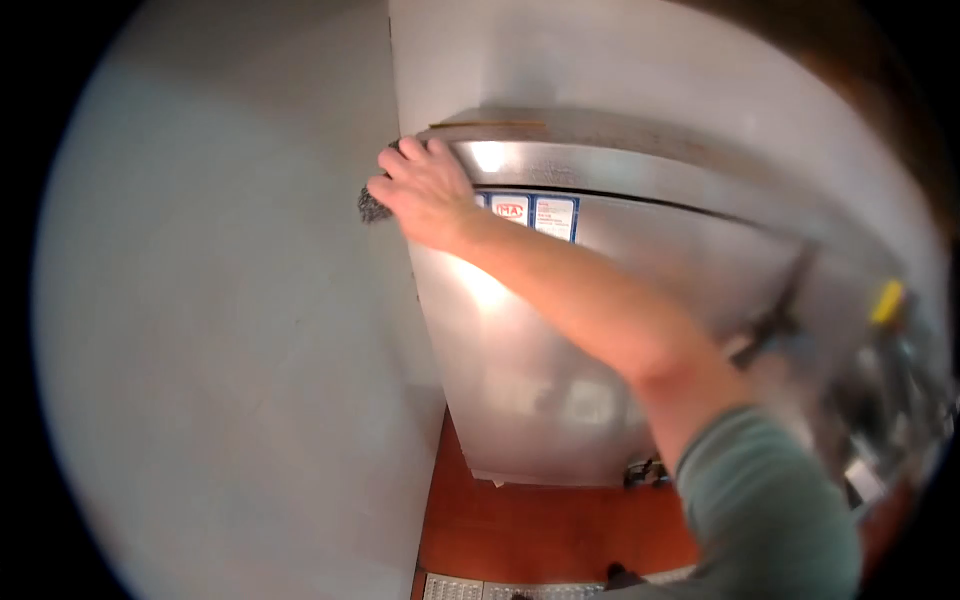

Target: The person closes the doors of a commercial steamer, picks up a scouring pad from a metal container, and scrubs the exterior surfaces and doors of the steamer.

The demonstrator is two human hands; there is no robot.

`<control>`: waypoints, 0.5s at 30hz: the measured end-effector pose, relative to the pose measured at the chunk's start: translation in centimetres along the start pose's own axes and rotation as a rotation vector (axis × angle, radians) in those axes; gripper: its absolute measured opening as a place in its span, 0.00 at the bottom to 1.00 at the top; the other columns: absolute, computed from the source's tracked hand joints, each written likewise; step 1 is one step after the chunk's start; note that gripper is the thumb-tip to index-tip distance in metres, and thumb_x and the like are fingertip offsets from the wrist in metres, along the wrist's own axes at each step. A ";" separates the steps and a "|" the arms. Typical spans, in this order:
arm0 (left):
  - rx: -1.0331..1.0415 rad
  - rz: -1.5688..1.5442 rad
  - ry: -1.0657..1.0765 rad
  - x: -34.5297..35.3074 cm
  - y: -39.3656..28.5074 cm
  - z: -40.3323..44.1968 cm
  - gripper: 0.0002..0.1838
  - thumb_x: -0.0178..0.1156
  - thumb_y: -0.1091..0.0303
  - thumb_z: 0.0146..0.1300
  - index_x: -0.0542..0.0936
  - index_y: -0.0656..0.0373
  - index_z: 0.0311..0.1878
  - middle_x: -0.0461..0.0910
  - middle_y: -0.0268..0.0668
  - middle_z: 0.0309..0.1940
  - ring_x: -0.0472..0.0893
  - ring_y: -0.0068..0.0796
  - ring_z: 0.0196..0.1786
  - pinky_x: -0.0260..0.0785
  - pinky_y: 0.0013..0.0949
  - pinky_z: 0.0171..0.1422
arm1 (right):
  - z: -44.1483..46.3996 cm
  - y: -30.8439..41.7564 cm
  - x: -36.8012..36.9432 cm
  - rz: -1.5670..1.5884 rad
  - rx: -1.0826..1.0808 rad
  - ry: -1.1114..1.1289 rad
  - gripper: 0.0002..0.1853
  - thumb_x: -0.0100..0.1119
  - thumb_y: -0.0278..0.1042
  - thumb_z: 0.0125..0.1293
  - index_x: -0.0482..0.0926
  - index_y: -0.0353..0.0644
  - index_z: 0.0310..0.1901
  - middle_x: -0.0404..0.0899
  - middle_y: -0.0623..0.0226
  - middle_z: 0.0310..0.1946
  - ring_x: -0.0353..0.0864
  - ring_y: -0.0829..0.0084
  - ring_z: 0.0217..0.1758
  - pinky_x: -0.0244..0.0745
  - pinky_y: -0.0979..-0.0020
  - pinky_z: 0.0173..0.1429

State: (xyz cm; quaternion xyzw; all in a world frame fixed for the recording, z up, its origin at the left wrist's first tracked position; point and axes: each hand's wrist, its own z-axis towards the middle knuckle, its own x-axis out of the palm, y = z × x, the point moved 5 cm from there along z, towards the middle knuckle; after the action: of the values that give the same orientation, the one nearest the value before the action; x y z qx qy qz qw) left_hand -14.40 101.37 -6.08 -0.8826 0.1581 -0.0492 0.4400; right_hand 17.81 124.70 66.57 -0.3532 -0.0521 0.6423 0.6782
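Observation:
My right hand (428,192) reaches across to the left end of a stainless steel appliance (530,330), at its top corner beside the grey wall. Its fingers are bent over a dark grey, curly metal scouring pad (374,204), which shows at the fingertips and below them. The hand lies against the end of the shiny raised top edge (560,165). Blue-bordered labels (512,208) are stuck on the steel front just right of the wrist. My left hand is not in view.
The grey wall (230,300) fills the left side, close against the appliance. A reddish-brown floor (550,525) shows below, with a metal grate strip (455,588) at the bottom. Blurred items, one with a yellow part (888,301), stand at the right.

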 end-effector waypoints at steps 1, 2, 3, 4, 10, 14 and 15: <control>-0.005 -0.002 -0.001 0.0 0.3 -0.2 0.13 0.63 0.57 0.64 0.80 0.58 0.38 0.82 0.38 0.28 0.80 0.30 0.26 0.73 0.35 0.26 | -0.1 0.1 0.0 0.021 -0.021 0.002 0.08 0.63 0.33 0.54 0.82 0.53 0.37 0.75 0.70 0.45 0.70 0.64 0.57 0.67 0.58 0.55; -0.001 0.000 -0.008 0.3 0.8 -0.9 0.13 0.63 0.57 0.64 0.80 0.58 0.38 0.82 0.38 0.28 0.80 0.30 0.26 0.73 0.35 0.26 | -3.5 -2.7 -3.3 -0.054 -0.003 -0.031 0.10 0.64 0.33 0.52 0.82 0.53 0.38 0.75 0.70 0.45 0.71 0.63 0.54 0.68 0.59 0.54; -0.005 -0.002 -0.004 0.0 1.3 -1.4 0.13 0.63 0.57 0.64 0.80 0.58 0.38 0.82 0.38 0.28 0.80 0.30 0.26 0.73 0.35 0.26 | -5.9 -4.2 -5.8 -0.081 -0.002 -0.117 0.12 0.66 0.34 0.49 0.82 0.52 0.38 0.74 0.68 0.43 0.71 0.61 0.50 0.69 0.57 0.54; -0.002 0.001 -0.005 0.2 1.7 -2.1 0.13 0.63 0.57 0.64 0.80 0.58 0.38 0.82 0.38 0.28 0.80 0.30 0.26 0.73 0.35 0.26 | -9.5 -6.7 -9.7 -0.029 0.023 -0.161 0.13 0.67 0.34 0.46 0.81 0.50 0.37 0.75 0.66 0.42 0.73 0.58 0.48 0.71 0.56 0.52; -0.011 0.007 -0.004 0.3 2.4 -3.8 0.13 0.64 0.58 0.63 0.80 0.59 0.38 0.83 0.39 0.28 0.80 0.31 0.26 0.73 0.35 0.27 | -26.5 -18.4 -22.1 -0.350 0.310 -0.226 0.15 0.67 0.32 0.44 0.78 0.44 0.36 0.77 0.58 0.46 0.75 0.50 0.48 0.72 0.51 0.51; -0.027 0.015 -0.006 -0.3 4.6 -5.0 0.13 0.64 0.58 0.62 0.80 0.59 0.37 0.83 0.39 0.28 0.80 0.31 0.26 0.73 0.35 0.27 | -23.7 -17.0 -21.3 -0.350 0.289 -0.299 0.13 0.67 0.34 0.44 0.78 0.43 0.34 0.78 0.56 0.44 0.75 0.50 0.48 0.71 0.50 0.51; -0.033 0.027 -0.007 -0.2 5.1 -5.3 0.13 0.64 0.58 0.62 0.80 0.59 0.37 0.83 0.39 0.28 0.80 0.31 0.26 0.73 0.35 0.27 | -22.2 -16.3 -19.6 -0.288 0.263 -0.245 0.10 0.66 0.34 0.46 0.79 0.46 0.33 0.79 0.59 0.42 0.76 0.51 0.48 0.71 0.50 0.51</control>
State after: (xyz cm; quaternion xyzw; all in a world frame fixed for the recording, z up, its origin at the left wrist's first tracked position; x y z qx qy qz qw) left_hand -17.01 94.53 -6.87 -0.8877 0.1692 -0.0378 0.4264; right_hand 39.72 98.95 66.47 -0.1702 -0.1000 0.5781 0.7918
